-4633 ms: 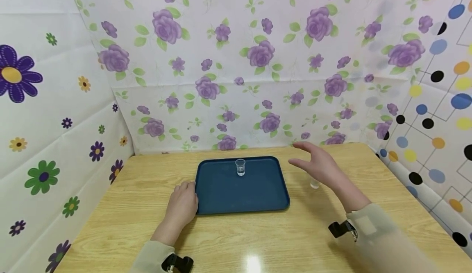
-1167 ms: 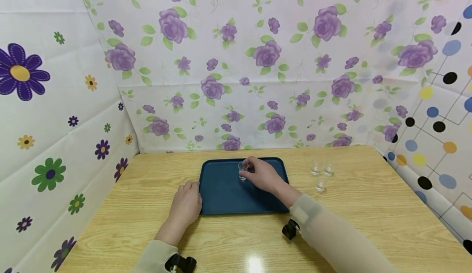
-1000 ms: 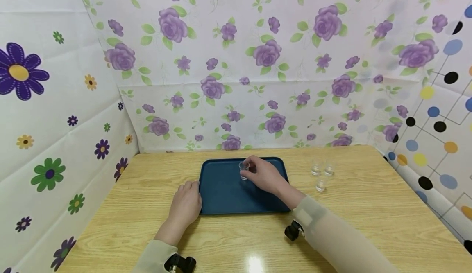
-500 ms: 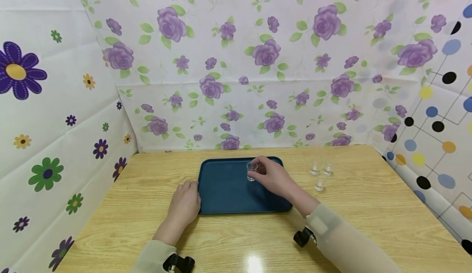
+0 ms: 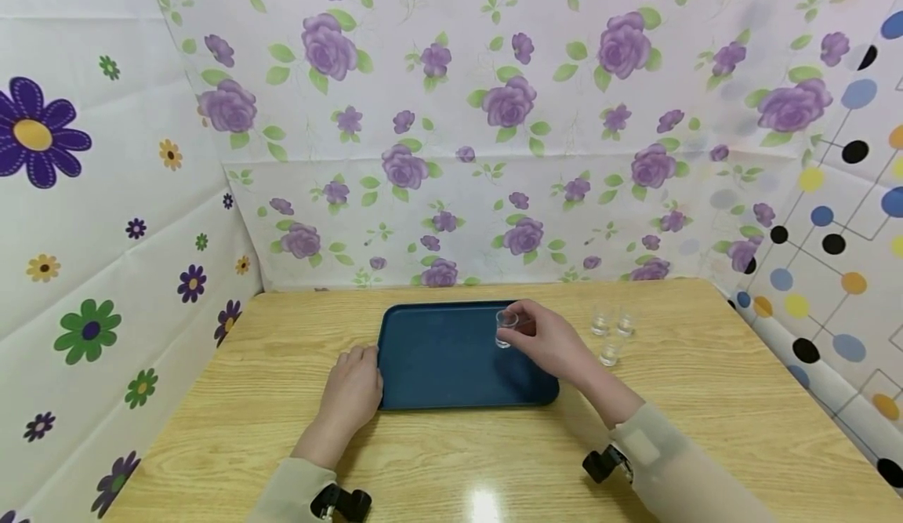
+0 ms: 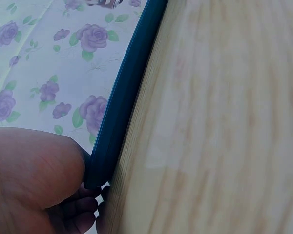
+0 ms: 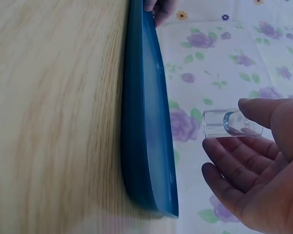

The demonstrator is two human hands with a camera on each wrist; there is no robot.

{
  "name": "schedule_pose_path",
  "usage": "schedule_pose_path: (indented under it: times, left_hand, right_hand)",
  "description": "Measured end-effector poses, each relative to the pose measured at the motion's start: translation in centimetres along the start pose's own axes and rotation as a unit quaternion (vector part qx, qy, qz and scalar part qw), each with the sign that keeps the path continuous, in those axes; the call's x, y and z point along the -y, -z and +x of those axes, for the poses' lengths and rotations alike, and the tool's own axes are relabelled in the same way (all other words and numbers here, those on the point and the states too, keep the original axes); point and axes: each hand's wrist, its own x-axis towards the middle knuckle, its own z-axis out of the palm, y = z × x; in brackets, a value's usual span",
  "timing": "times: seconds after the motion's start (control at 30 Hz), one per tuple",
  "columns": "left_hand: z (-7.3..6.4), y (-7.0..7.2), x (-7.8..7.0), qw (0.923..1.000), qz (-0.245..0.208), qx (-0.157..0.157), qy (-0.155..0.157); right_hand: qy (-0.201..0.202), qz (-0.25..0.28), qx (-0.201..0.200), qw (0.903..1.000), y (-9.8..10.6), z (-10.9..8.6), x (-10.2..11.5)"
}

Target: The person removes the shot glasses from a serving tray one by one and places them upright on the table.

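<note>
My right hand [image 5: 553, 340] pinches a small clear shot glass [image 7: 217, 123] between thumb and fingertips. In the right wrist view the glass hangs clear of the tray, with a gap between its base and the tray floor. In the head view it stands upright above the right part of the dark blue rectangular tray [image 5: 437, 366]. At the tray's left side, my left hand [image 5: 353, 386] holds the rim near the front corner. In the left wrist view its thumb lies against the tray's end, with the curled fingers [image 6: 80, 207] partly hidden behind.
Right of the tray, three more clear shot glasses [image 5: 609, 354] stand close together on the wooden table [image 5: 423, 460]. Behind the table hangs a floral cloth [image 5: 451, 194], with patterned cloths at the left and right sides.
The right hand, at the glasses' side of the table earliest on, later grips the shot glass on the tray and carries it rightward above the tray. The left hand stays at the tray's left rim.
</note>
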Motion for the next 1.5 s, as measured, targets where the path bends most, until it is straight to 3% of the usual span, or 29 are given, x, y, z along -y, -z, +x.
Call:
schedule_pose_path:
  times: [0.7,0.93,1.5]
  left_hand:
    - [-0.1,-0.1,0.0,1.0000,-0.008,-0.003,0.002]
    - [-0.1,-0.1,-0.1,0.9999,-0.009,0.009,0.005]
    - [-0.1,0.3,0.0,1.0000,-0.005,0.007,-0.002]
  right_hand:
    - [-0.006,-0.006,0.000,1.0000,3.8,-3.2,-1.9]
    - [0.002,-0.034,-0.010,0.9994,5.6,-4.4,-2.6]
    - [-0.026,-0.066,-0.018,0.9973,10.1,-7.6,-4.4]
